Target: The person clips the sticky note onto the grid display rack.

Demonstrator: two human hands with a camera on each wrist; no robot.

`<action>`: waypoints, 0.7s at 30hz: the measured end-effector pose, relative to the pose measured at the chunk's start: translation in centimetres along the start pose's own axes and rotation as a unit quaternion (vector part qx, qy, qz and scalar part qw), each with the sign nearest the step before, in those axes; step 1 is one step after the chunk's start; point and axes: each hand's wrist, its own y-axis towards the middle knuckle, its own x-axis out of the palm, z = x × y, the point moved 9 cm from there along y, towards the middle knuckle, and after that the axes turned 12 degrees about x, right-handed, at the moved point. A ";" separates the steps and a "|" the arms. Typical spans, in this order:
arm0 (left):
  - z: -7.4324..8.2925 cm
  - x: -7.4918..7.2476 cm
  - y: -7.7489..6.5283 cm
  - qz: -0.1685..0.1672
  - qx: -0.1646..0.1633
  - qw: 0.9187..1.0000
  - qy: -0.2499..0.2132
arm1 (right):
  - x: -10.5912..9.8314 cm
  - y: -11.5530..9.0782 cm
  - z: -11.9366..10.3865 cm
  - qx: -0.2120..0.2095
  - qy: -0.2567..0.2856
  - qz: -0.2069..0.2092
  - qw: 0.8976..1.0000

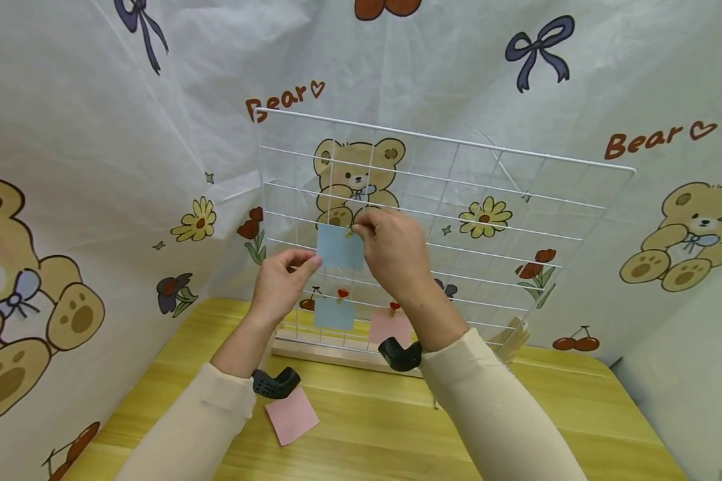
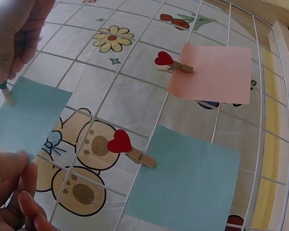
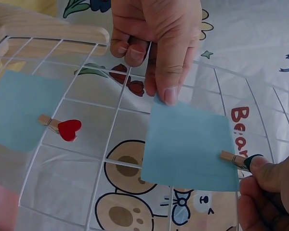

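Observation:
A blue sticky note lies against the white wire grid. My left hand pinches its left edge between thumb and fingers. At the note's upper right my right hand pinches a small wooden clothespin with a dark green end; its tip overlaps the note's edge. Lower down, another blue note hangs on the grid under a clothespin with a red heart. To its right hangs a pink note, held by a second red-heart clothespin.
A loose pink note lies on the yellow wooden table below my left wrist. Wooden feet support the grid. Behind it hangs a white cloth printed with bears, bows and flowers.

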 end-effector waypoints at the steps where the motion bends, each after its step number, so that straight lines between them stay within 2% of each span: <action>1: 0.0 0.0 0.0 0.000 0.001 1.000 0.001 | 0.0 0.0 -0.1 0.001 -0.002 -0.003 1.000; 14: 0.5 -0.1 -0.1 0.006 0.008 1.000 0.011 | 0.1 0.3 -0.4 0.011 -0.013 -0.018 1.000; 21: 0.5 -0.1 -0.2 0.009 0.017 1.000 0.010 | -0.6 -0.1 -0.2 0.002 0.036 0.026 0.999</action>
